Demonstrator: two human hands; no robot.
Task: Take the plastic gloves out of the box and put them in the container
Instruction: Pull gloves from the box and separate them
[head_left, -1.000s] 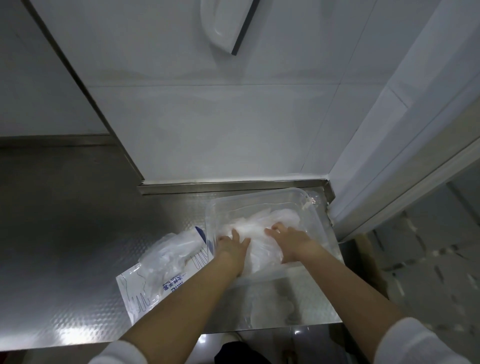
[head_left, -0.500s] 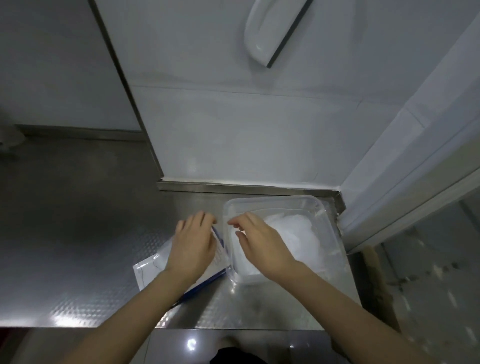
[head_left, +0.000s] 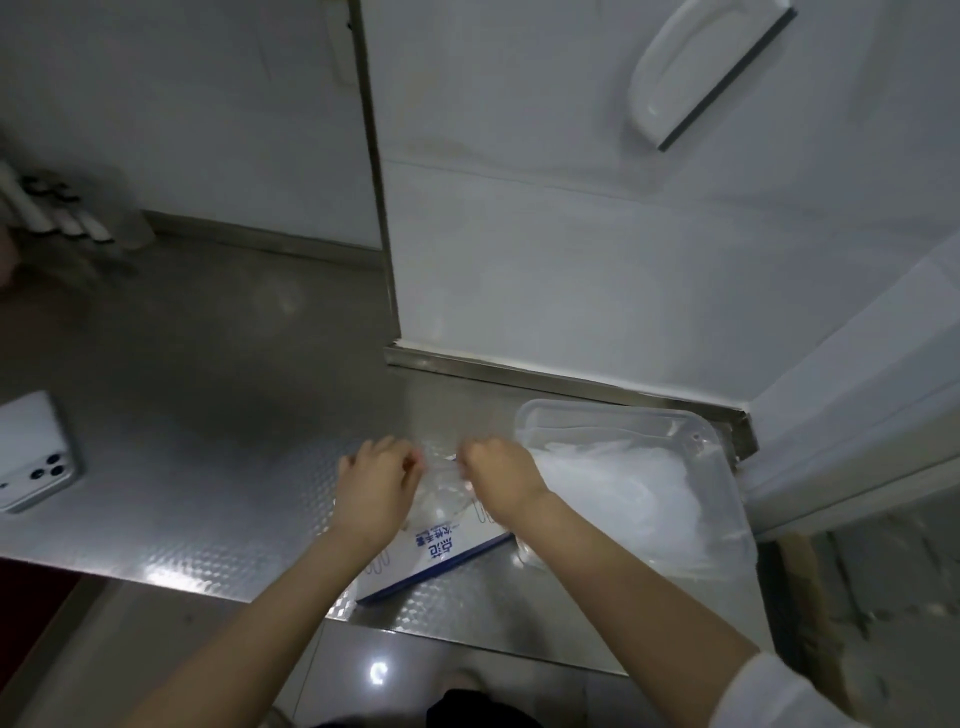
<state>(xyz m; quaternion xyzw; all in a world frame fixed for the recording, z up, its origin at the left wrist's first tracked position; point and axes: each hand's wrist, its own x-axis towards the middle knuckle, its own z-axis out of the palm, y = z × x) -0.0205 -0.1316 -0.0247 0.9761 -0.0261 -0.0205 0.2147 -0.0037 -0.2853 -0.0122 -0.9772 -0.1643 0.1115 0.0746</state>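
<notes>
Right hand (head_left: 501, 480) out of container (head_left: 597, 410), pinching box (head_left: 441, 543) edge

Dim, grey-toned wide-angle view looking down. The light appears to come from overhead: it lands as small bright patches along the near edge of the steel counter (head_left: 218, 519) and as one hard white glint on the floor (head_left: 378, 673). The white wall (head_left: 571, 260) is the brightest area, while the counter's far left sinks into shadow. The gloves (head_left: 623, 493) in the container (head_left: 524, 421) wash out to a pale glow with little detail. The left hand (head_left: 376, 486) and right hand (head_left: 498, 478) are slightly soft, and the film (head_left: 441, 483) they pinch barely shows. Objects (head_left: 62, 218) at the upper left are smeared by blur. Straight edges bow near the borders.
</notes>
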